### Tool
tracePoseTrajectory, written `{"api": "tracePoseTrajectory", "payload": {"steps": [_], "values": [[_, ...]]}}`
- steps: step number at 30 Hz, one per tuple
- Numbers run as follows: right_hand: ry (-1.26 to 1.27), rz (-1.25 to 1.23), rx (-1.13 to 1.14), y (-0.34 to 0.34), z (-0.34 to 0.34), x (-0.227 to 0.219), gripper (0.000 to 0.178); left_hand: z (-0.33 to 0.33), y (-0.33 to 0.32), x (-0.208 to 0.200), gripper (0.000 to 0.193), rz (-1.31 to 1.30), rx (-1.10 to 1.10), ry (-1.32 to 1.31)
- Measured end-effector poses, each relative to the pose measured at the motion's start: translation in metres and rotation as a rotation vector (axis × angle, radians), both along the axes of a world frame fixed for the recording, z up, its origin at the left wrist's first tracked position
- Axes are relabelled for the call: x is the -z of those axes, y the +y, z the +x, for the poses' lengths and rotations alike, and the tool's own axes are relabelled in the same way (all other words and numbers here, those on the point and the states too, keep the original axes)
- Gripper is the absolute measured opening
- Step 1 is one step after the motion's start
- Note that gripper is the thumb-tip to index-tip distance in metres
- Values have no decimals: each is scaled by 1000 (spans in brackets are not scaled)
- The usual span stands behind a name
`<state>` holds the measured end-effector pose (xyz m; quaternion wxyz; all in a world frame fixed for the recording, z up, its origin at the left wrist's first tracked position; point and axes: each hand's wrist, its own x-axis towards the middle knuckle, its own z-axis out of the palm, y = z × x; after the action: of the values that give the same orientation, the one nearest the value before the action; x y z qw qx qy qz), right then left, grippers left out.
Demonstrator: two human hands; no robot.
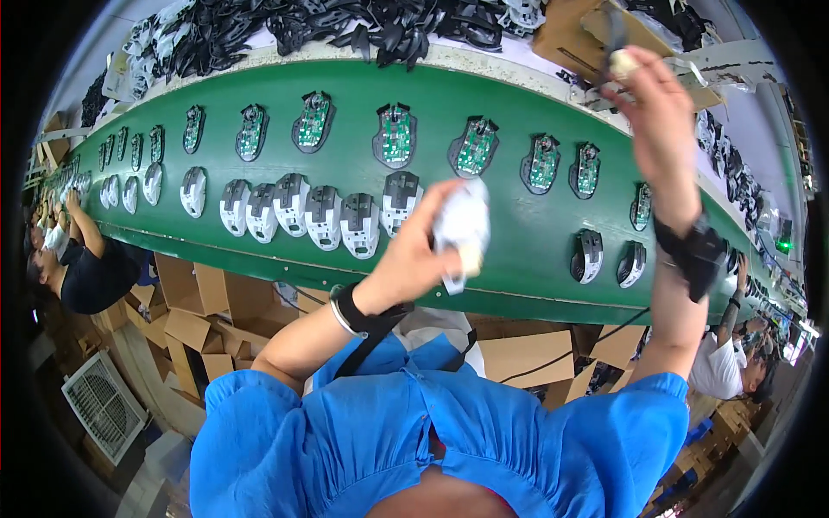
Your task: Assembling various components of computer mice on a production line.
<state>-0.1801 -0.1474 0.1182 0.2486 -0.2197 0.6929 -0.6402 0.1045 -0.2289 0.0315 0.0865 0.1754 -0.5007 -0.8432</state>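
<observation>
A: Where's the shell (464,216)?
B: In the left hand (423,250), above the belt (518,250), between the boards (475,147) and the near edge. Thumb and fingers pinch it.
A: And the right hand (661,112)?
B: Over the far edge, beside a carton (566,30). It appears to pinch a dark piece (615,41), though blur hides the exact grip.
A: What could go wrong?
B: The shell could slip, I'd judge, since one hand alone holds that smooth curve. If it swung left, it could knock the mice (359,226) standing close by. The dark piece could drop among the loose parts (406,26) past the far edge if that pinch is weak.
A: How does the shell look?
B: White, rounded, longer than wide, tilted slightly. It's too blurred to show any marks or seams.
</observation>
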Motion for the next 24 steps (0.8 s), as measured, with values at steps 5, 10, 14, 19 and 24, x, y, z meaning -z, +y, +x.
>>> {"api": "tracePoseTrajectory", "payload": {"steps": [5,10,14,19,24], "values": [[3,50,-184,7,92,7,16,-8,-20,9,60,398,-277,0],[48,55,-128,3,167,34,23,-19,-19,0,46,359,-375,12],[214,28,-116,-1,179,49,33,-15,-20,0,53,250,-376,-24],[530,112,-102,8,181,55,33,-11,-8,19,55,115,-357,-10],[550,211,-47,33,184,59,30,-10,7,17,51,150,-287,5]]}}
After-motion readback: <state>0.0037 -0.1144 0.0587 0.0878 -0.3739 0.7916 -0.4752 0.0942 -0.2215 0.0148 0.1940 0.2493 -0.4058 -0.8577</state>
